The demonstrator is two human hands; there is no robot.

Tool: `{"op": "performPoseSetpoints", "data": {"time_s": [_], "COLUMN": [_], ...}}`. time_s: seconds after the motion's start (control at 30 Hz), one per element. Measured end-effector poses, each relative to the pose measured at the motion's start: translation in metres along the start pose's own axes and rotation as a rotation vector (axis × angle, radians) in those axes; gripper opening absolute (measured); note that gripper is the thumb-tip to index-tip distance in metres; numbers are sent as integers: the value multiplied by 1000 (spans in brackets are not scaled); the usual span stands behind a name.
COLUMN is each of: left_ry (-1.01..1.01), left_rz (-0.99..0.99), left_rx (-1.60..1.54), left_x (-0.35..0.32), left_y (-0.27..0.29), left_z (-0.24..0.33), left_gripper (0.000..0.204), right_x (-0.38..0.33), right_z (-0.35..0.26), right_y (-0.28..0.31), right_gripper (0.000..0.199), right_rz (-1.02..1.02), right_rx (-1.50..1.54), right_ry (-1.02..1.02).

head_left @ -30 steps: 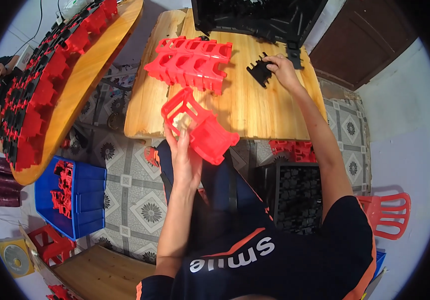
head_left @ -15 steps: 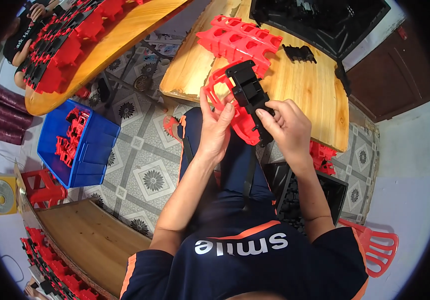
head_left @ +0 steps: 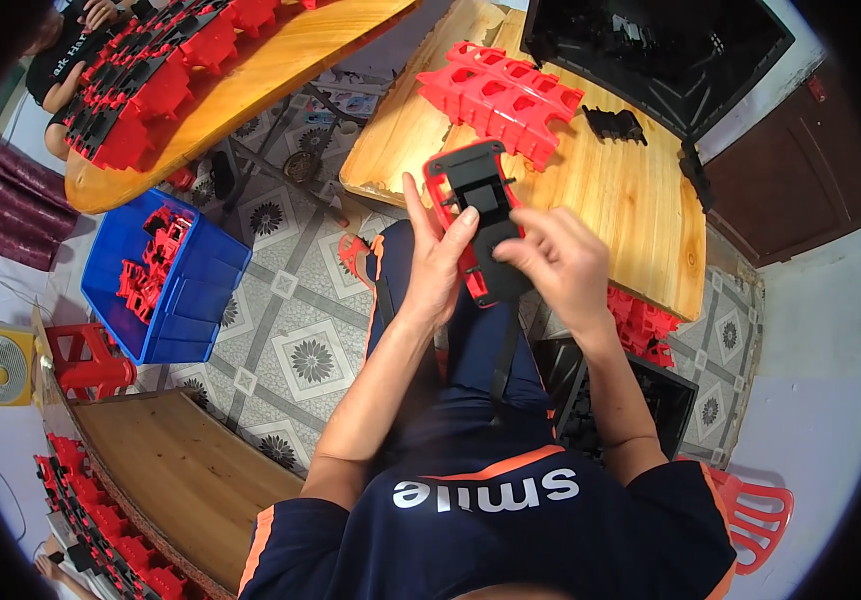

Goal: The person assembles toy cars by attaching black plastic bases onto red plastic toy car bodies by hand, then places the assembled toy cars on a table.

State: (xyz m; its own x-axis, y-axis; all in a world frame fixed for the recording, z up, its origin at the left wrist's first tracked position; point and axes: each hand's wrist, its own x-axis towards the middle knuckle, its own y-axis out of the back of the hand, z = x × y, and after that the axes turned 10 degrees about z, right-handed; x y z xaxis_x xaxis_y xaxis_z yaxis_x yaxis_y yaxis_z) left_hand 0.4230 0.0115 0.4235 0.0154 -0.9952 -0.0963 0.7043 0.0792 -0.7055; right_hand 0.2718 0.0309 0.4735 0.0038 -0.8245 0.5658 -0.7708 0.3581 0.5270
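Note:
My left hand (head_left: 438, 262) is closed round the left side of a red plastic frame (head_left: 472, 284), its thumb resting on top. Set into that frame, nearly covering it, is a black plastic part (head_left: 497, 238) with a square recess. On the right edge of the black part is my right hand (head_left: 569, 268), fingers curled and thumb against its face; its fingertips are slightly blurred. Both pieces are held over my lap, at the near edge of the wooden table (head_left: 641, 230).
On the table lie a row of red plastic frames (head_left: 501, 95), a small black part (head_left: 615, 124) and a large black tray (head_left: 641, 60). A blue bin (head_left: 186, 300) of red parts stands left. A black crate (head_left: 676, 385) is by my right side. Another person (head_left: 61, 60) sits far left.
The black part has gone from tilted above the red frame to lying flat in it. Both pieces have turned to face up, and my right hand has shifted slightly left and down.

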Motion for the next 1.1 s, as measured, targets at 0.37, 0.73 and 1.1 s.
{"op": "performPoseSetpoints", "data": {"time_s": [0.37, 0.73, 1.1], "left_ry": [-321, -510, -1246], "left_rz": [152, 167, 746], "left_rx": [145, 2, -40], "left_x": [-6, -28, 56], "left_y": [-2, -1, 212], "left_z": [-12, 38, 396], "left_gripper": [55, 77, 59], "right_x": [33, -4, 4], "right_z": [6, -43, -3], "right_y": [-19, -47, -63], "right_gripper": [50, 64, 50], "right_rz": [-142, -70, -366], "right_rx": [513, 645, 632], "right_ry": [-56, -179, -364]}}
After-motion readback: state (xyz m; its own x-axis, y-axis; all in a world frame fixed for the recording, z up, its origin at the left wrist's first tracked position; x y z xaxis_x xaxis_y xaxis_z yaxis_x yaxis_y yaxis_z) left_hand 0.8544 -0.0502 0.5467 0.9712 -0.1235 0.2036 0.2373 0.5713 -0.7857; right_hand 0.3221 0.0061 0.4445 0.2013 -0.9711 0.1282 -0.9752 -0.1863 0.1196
